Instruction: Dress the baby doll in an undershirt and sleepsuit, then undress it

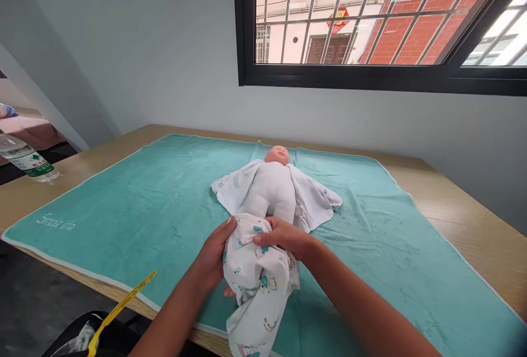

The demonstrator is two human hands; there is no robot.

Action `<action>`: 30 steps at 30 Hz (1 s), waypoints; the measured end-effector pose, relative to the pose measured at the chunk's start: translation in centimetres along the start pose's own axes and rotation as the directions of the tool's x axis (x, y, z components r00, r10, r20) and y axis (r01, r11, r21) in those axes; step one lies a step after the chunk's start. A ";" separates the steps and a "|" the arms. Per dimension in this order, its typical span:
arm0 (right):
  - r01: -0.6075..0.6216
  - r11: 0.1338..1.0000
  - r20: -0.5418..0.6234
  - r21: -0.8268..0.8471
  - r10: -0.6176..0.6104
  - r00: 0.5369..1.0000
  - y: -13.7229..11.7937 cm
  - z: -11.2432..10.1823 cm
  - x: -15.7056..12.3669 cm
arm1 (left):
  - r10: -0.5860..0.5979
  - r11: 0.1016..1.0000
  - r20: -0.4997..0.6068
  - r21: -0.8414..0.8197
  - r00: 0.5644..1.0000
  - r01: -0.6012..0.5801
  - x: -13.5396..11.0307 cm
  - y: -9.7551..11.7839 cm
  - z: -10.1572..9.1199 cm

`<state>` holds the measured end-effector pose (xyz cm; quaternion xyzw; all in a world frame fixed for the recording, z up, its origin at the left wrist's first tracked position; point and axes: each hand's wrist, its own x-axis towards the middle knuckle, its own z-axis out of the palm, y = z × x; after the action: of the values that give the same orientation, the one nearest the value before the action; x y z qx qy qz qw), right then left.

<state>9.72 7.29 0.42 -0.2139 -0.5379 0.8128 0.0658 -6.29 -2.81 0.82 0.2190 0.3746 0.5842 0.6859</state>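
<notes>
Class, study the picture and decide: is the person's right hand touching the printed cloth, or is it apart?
Touching. The head view shows it plainly: the right hand grips the printed cloth, its thumb laid across the fabric.

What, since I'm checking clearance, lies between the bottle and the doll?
In the head view: tabletop, then teal blanket, then white garment spread beside the doll.

The bottom edge cuts off the patterned garment (264, 277).
</notes>
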 end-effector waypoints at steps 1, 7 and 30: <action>0.035 0.999 -0.043 0.033 -0.033 0.999 0.1 0.1 0.2 | -0.012 0.999 0.032 0.046 0.999 0.011 -0.2 -0.2 -0.1; 0.144 0.985 -0.134 0.093 -0.131 0.982 0.7 0.6 1.0 | -0.088 0.961 0.100 0.272 0.991 0.058 -0.7 -0.3 -0.8; 0.051 0.946 0.127 -0.321 -0.011 0.992 -0.8 1.4 -0.5 | -0.014 0.999 -0.147 -0.050 0.989 0.006 0.0 -0.5 -0.2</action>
<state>9.49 6.29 1.72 -0.1627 -0.6703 0.7240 0.0093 -6.15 -2.97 0.30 0.1562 0.4107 0.6045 0.6644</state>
